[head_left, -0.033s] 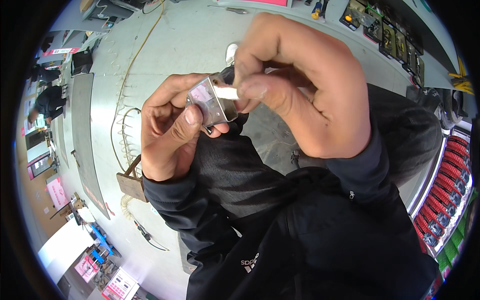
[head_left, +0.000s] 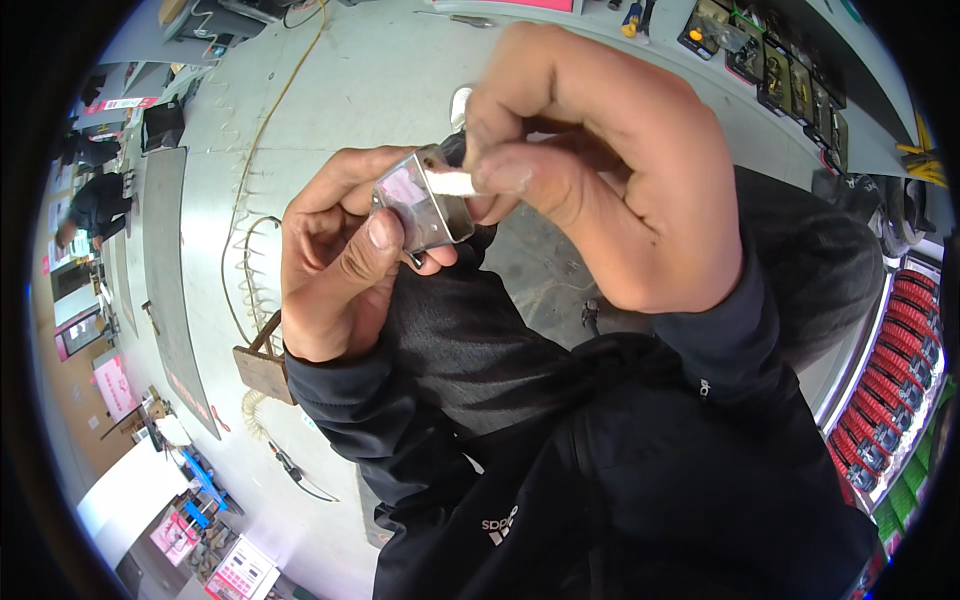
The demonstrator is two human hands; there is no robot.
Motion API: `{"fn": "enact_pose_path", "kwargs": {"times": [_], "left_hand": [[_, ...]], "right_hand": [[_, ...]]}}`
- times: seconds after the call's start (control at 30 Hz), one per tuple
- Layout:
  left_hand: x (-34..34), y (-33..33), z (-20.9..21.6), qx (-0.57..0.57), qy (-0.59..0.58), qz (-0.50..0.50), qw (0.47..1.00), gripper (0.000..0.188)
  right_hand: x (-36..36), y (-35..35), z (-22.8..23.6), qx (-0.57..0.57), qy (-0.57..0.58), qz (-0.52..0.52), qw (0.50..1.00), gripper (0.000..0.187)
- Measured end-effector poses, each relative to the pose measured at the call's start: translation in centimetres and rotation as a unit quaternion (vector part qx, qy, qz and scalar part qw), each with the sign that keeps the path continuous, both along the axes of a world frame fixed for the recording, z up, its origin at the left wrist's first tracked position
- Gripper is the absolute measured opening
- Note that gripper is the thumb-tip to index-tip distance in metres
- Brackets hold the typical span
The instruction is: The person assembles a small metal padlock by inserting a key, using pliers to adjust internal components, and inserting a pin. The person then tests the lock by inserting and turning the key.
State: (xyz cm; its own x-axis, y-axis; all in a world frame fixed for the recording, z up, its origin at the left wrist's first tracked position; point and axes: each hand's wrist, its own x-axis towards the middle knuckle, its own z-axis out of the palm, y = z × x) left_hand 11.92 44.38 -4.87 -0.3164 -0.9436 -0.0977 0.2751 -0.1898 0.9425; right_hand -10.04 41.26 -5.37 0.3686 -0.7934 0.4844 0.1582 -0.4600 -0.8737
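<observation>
My left hand [head_left: 345, 250] is closed round a small shiny metal box [head_left: 410, 205], its thumb on the near side and fingers behind. The box is held tilted above my lap, its open end turned toward my right hand. Thumb and fingers of my right hand [head_left: 610, 180] pinch a short white strip [head_left: 452, 184], whose free end reaches to the rim of the box's opening. I cannot tell whether the strip is paper, cloth or something else. Dark spots show on the inside wall of the box. My right fingertips are partly hidden behind the thumb.
A yellow hose [head_left: 270, 110] and a coiled air line [head_left: 245, 270] hang or lie at the left, near a brown wooden stool [head_left: 262, 372]. Trays of small parts [head_left: 790, 85] line the shelf at upper right. Red coils [head_left: 890, 380] fill a rack at right. A person [head_left: 98, 208] bends at far left.
</observation>
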Motion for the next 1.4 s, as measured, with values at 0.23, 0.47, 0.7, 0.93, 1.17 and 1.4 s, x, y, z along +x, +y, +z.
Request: {"fn": "enact_pose_path", "kwargs": {"times": [0.23, 0.47, 0.7, 0.93, 1.17, 1.4], "left_hand": [[0.3, -0.4, -0.5, 0.020, 0.075, -0.007, 0.997, 0.043], [-0.2, -0.3, -0.8, -0.035, 0.036, 0.041, 0.998, 0.041], [-0.1, -0.5, -1.0, -0.072, -0.010, 0.008, 0.997, 0.039], [0.1, -0.2, -0.8, -0.073, -0.032, -0.020, 0.997, 0.041], [0.2, 0.1, -1.2, -0.036, 0.014, 0.005, 0.999, 0.044], [-1.4, -0.3, -0.9, -0.058, 0.183, 0.027, 0.981, 0.035]], "right_hand": [[0.3, -1.1, 0.3, 0.027, -0.038, 0.018, 0.999, 0.009], [-0.3, 0.1, 1.1, -0.031, 0.131, -0.070, 0.988, 0.025], [0.1, 1.0, 0.3, -0.063, 0.192, -0.097, 0.975, 0.026], [-1.0, 1.4, 2.3, -0.020, 0.257, -0.067, 0.964, 0.021], [0.9, 2.5, 1.0, -0.060, 0.113, -0.151, 0.980, 0.021], [1.6, 2.8, -0.5, -0.197, 0.035, -0.257, 0.946, 0.014]]}}
